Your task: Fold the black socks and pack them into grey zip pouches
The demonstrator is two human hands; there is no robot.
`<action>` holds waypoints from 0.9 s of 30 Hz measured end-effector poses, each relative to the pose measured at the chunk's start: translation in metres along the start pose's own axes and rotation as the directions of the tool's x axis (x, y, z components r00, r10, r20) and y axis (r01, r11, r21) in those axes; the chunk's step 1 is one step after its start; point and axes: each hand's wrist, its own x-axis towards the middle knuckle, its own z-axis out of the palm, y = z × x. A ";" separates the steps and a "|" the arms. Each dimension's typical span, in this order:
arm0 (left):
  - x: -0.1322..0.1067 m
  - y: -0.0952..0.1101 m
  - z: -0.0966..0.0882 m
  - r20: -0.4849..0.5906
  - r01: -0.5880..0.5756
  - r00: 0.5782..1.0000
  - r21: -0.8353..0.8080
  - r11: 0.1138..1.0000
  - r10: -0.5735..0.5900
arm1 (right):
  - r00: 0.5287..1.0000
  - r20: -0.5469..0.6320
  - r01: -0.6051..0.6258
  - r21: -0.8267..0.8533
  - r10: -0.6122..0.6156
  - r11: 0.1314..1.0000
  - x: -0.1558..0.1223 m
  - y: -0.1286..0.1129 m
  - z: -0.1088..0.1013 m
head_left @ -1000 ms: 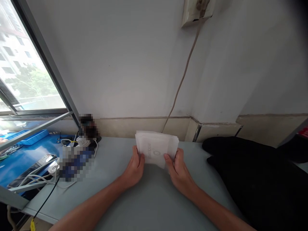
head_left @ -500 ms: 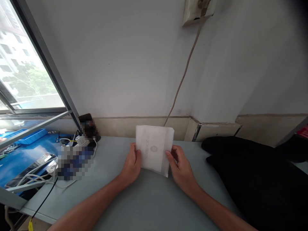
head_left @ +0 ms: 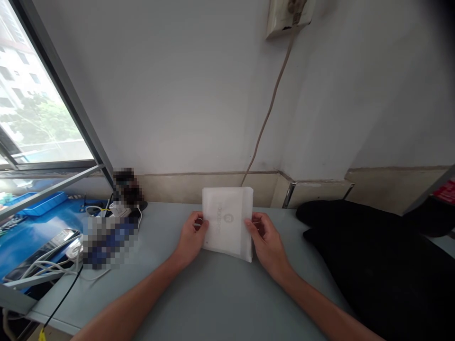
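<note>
A flat white paper-like packet (head_left: 228, 222) with faint grey print and a small round mark stands nearly upright between my hands, over the grey tabletop (head_left: 213, 298). My left hand (head_left: 192, 239) grips its left edge, thumb on the front and fingers curled behind. On the opposite edge, my right hand (head_left: 268, 241) pinches it the same way, with the thumb pressed on the front near the side strip. The fingertips behind the packet are hidden. Its lower right corner shows layered edges; what is inside cannot be seen.
Black cloth (head_left: 369, 255) covers the right side of the table. White cables (head_left: 50, 265) and a power strip lie at the left, near a blue tray (head_left: 42, 203). A beige cord (head_left: 272, 104) runs down the wall from a socket (head_left: 284, 21) behind the table.
The packet has turned slightly and looks a little narrower, its print now facing me at another angle. Both hands keep their hold on its sides. The view has shifted a little.
</note>
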 end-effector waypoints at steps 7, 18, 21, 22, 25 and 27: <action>0.004 -0.004 -0.003 -0.028 -0.031 0.999 0.049 0.998 0.033 | 0.999 -0.037 0.037 -0.016 -0.038 0.999 0.002 -0.002 -0.001; 0.004 -0.009 -0.002 -0.017 0.014 1.000 0.037 0.999 -0.013 | 0.999 -0.041 0.025 0.024 -0.024 0.999 0.005 0.002 -0.001; 0.004 -0.010 -0.003 -0.016 0.016 1.000 0.039 0.999 -0.016 | 0.999 -0.040 0.024 0.022 -0.023 0.999 0.005 0.001 -0.001; 0.004 -0.010 -0.002 -0.016 0.019 1.000 0.038 0.999 -0.018 | 0.999 -0.040 0.023 0.022 -0.022 1.000 0.006 0.000 -0.002; 0.003 -0.010 -0.002 -0.014 0.025 1.000 0.032 0.999 -0.025 | 0.999 -0.044 0.021 0.024 -0.020 0.999 0.006 0.000 -0.002; 0.003 -0.010 -0.002 -0.017 0.027 0.999 0.028 0.999 -0.027 | 0.999 -0.046 0.023 0.026 -0.022 0.999 0.006 0.000 -0.001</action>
